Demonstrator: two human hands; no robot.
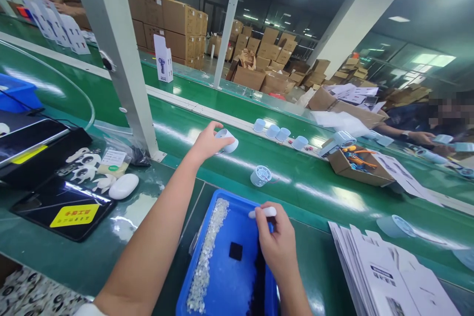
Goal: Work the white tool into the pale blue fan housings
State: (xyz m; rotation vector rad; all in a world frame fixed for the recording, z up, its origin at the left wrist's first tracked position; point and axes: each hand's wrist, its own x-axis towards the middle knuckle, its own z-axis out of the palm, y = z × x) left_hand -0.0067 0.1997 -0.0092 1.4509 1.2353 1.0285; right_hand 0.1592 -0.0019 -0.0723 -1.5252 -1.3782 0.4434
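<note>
Two bare hands at a green belt: the left holds a pale cup-shaped part, the right a short white tool.

The left hand point(209, 143) curves thumb and fingers about the cup-shaped part point(232, 146), on or just above the green belt point(314, 202); I cannot tell which. The right hand point(280, 239) pinches the white tool point(270, 212) between thumb and fingers, over the edge of a blue tray point(231, 222) bearing clear pieces point(208, 252) and a black square point(236, 251). The part looks like light, stiff, smooth plastic, perhaps a little slippery; its round side wall seems the best grip, gently held. Beyond, a similar part point(261, 176) sits on the belt.
</note>
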